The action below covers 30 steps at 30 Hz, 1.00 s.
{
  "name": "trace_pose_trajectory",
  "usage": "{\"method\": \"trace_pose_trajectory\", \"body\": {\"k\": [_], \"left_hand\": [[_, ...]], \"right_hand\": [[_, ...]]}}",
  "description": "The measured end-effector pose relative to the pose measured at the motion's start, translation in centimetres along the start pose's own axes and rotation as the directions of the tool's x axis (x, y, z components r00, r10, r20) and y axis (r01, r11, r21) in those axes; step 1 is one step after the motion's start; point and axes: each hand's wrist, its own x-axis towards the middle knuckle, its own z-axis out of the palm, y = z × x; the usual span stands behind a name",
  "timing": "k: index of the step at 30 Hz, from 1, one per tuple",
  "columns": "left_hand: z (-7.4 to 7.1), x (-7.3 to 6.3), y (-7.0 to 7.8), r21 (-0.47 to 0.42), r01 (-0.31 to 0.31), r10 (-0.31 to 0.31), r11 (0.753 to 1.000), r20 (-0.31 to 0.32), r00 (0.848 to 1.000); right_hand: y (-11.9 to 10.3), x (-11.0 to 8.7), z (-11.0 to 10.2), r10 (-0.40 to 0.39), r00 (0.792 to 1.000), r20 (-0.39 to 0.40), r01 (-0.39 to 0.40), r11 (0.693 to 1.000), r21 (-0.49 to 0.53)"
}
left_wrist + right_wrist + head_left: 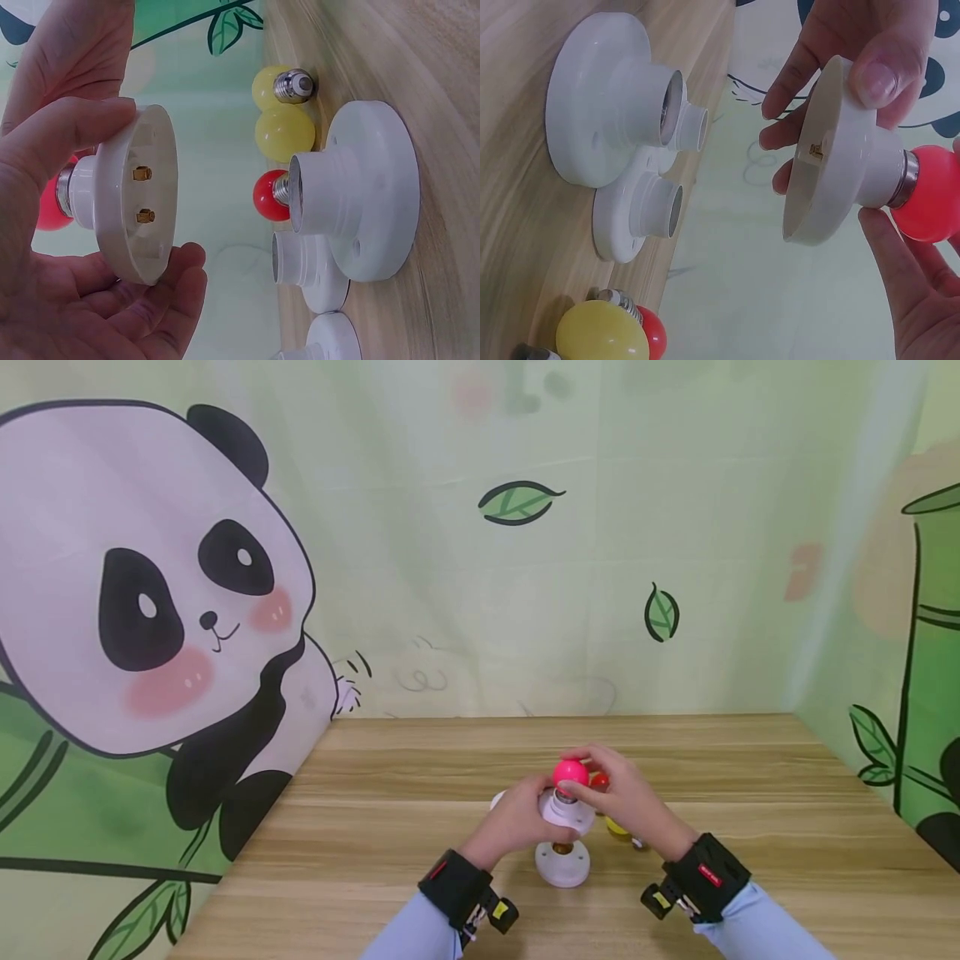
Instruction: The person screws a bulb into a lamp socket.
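Observation:
My left hand [517, 818] grips the rim of a white lamp holder [135, 199], raised above the table and tilted so its underside with brass contacts shows in the left wrist view. A red bulb [931, 193], pinkish in the head view, sits at the holder's mouth, part of its metal cap showing. The fingers and thumb of my right hand [626, 793] hold this bulb. Below, another white lamp holder [562, 867] stands on the table with its socket upward. How deep the bulb's thread goes cannot be seen.
More white lamp holders [326, 277] stand on the wooden table [420, 760] behind the hands. Loose yellow bulbs [285, 133] and a red bulb [270, 196] lie to the right. A printed panda backdrop [420, 568] rises at the table's far edge.

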Motion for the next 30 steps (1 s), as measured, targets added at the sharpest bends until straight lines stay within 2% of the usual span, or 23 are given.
{"method": "trace_pose_trajectory", "body": {"k": [11,16,20,22,25,30], "left_hand": [[0.1,-0.1,0.0,-0.003,-0.009,0.009,1.000,-0.008,1.000],[0.2,0.0,0.0,0.003,-0.005,0.005,1.000,-0.006,1.000],[0.1,0.0,-0.1,0.016,0.004,-0.004,1.000,-0.005,1.000],[0.0,0.0,-0.1,0.018,0.012,-0.012,1.000,-0.008,1.000],[0.0,0.0,-0.1,0.014,0.019,-0.018,1.000,-0.012,1.000],[0.0,0.0,0.0,0.015,0.008,-0.008,1.000,-0.013,1.000]], "right_hand": [[-0.3,0.2,0.6,0.027,0.998,-0.063,-0.031,0.997,-0.074],[0.0,0.0,0.0,-0.048,0.999,0.010,0.049,0.997,-0.053],[0.3,0.0,-0.6,-0.143,0.983,0.114,0.142,0.990,0.016],[0.5,0.0,-0.8,-0.168,0.974,0.151,0.164,0.986,0.040],[0.6,0.2,-0.9,-0.175,0.969,0.173,0.170,0.984,0.042],[0.6,0.3,-1.0,-0.150,0.975,0.165,0.149,0.989,0.022]]}}
